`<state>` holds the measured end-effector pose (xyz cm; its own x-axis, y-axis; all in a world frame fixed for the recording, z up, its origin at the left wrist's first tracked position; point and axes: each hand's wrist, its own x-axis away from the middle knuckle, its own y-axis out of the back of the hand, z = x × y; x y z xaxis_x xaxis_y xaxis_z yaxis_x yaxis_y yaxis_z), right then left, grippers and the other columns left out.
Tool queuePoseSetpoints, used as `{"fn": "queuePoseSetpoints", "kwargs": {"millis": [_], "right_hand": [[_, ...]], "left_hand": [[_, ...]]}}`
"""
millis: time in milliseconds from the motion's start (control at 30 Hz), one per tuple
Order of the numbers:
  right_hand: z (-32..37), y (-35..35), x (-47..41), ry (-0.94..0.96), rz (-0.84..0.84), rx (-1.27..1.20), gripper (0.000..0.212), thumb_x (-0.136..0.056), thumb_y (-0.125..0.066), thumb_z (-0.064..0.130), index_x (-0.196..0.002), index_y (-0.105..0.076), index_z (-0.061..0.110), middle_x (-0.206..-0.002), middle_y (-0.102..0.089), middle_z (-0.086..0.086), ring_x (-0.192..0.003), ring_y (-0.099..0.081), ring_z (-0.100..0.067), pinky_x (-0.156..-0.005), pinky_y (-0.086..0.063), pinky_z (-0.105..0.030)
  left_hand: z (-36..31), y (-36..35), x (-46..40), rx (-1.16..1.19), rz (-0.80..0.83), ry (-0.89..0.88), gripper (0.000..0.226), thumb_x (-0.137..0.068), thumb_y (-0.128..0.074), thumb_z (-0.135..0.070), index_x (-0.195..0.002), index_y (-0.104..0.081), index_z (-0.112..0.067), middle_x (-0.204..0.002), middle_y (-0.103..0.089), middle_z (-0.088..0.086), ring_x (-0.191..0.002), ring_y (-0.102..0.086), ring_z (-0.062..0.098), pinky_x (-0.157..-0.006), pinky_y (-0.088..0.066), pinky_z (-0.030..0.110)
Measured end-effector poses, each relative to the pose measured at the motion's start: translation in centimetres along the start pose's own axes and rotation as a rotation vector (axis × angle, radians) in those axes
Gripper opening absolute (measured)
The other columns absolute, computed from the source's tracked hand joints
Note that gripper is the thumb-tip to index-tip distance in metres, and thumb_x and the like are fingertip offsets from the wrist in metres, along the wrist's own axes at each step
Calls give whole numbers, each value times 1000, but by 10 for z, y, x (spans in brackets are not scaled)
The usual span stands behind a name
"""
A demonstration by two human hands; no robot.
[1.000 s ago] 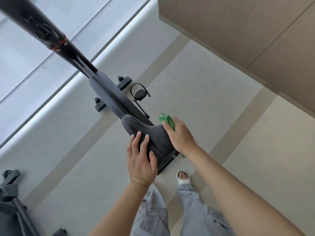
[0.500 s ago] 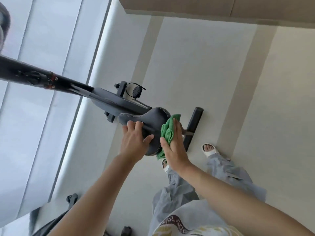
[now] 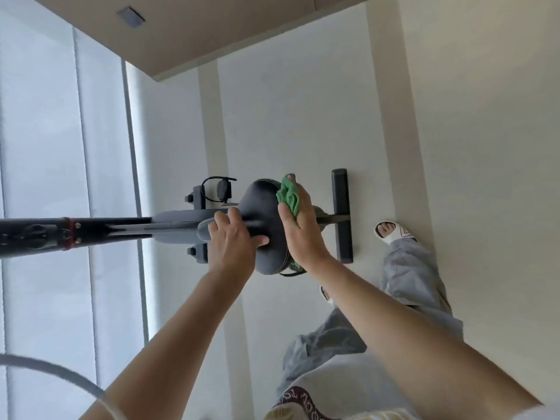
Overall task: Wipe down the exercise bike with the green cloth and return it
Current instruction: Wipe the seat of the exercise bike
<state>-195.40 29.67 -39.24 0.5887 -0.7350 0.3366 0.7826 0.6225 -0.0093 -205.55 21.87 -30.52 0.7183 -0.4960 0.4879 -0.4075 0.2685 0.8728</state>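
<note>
I look straight down on the black exercise bike (image 3: 178, 227). Its dark saddle (image 3: 262, 198) is in the middle of the view, with the frame running off to the left. My left hand (image 3: 233, 242) lies flat on the saddle's front part, fingers spread over it. My right hand (image 3: 303, 228) presses the bunched green cloth (image 3: 289, 195) against the saddle's rear right edge. The cloth shows above my fingers, and a bit of it peeks out below my wrist.
The bike's rear floor bar (image 3: 342, 215) lies just right of the saddle, a strapped pedal (image 3: 222, 189) above it. My feet in white slippers (image 3: 392, 233) stand on the pale floor to the right. A window with blinds (image 3: 60, 147) fills the left, a beige wall (image 3: 212, 31) the top.
The view has swung round, so the bike now lies level across the frame. My right hand with the cloth has slid along the saddle's rear edge. My left hand stays on the saddle.
</note>
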Motion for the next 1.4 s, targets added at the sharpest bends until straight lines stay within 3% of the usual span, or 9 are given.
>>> {"fn": "queuePoseSetpoints", "kwargs": {"millis": [167,400,533,633,700,767,933,1167,1400], "right_hand": [[-18,-29,88,1,-113,187,71,-108,-44,36,-168,-14,16,-175,-10,6,-159,-17,-12,-129,-17,-30],[24,-16,0,-16,-113,327,52,-111,-45,38,-161,-38,24,-167,-37,5,-140,-46,-32,-116,-38,-48],[57,-15,-77,-32,230,654,39,-109,-38,48,-113,-66,21,-123,-68,-5,-114,-59,-38,-98,-47,-51],[64,-21,-102,-106,363,662,44,-107,-40,51,-78,-56,22,-85,-64,0,-91,-61,-33,-73,-43,-39],[62,-19,-102,-78,375,672,43,-107,-41,52,-87,-63,21,-93,-69,-1,-97,-63,-33,-81,-47,-41],[55,-16,-91,55,349,759,37,-107,-44,50,-114,-69,23,-124,-70,1,-116,-59,-33,-98,-47,-50],[43,2,-42,454,364,1162,54,-106,-45,53,-156,-45,34,-166,-36,8,-147,-33,-36,-103,-42,-56],[42,47,-9,792,670,1372,63,-104,-38,55,-162,-37,30,-174,-22,3,-158,-18,-42,-112,-35,-64],[61,17,-48,882,809,1576,61,-104,-33,50,-163,-32,36,-174,-23,-1,-148,-33,-44,-100,-42,-62]], "left_hand": [[4,-7,6,-5,-48,-42,60,-94,-73,-44,-127,-44,-3,-133,-44,19,-124,-42,39,-97,-43,43],[8,-8,6,-5,-67,-39,61,-94,-71,-49,-129,-44,-6,-134,-44,15,-125,-43,35,-90,-51,44],[7,-10,7,-33,-84,-28,61,-95,-68,-53,-129,-42,-9,-133,-43,13,-124,-44,35,-91,-54,47],[7,-8,6,-24,-71,-11,64,-94,-68,-53,-132,-40,-10,-134,-42,12,-125,-44,34,-91,-55,48],[5,-7,6,-29,-64,7,62,-94,-68,-54,-131,-40,-12,-134,-42,11,-124,-45,32,-91,-55,46],[4,-9,8,-38,-64,38,59,-95,-66,-55,-130,-42,-15,-133,-43,9,-125,-46,30,-93,-54,44],[-1,-18,18,47,-86,160,56,-97,-63,-55,-134,-43,-19,-145,-39,5,-139,-39,29,-109,-42,45],[-23,-61,73,625,-195,267,61,-105,-56,-27,-162,-34,-21,-174,-16,4,-154,-26,32,-123,-33,47],[-38,-79,91,926,-352,391,55,-92,-74,0,-143,-61,-16,-165,-41,-2,-148,-42,26,-118,-36,33]]}}
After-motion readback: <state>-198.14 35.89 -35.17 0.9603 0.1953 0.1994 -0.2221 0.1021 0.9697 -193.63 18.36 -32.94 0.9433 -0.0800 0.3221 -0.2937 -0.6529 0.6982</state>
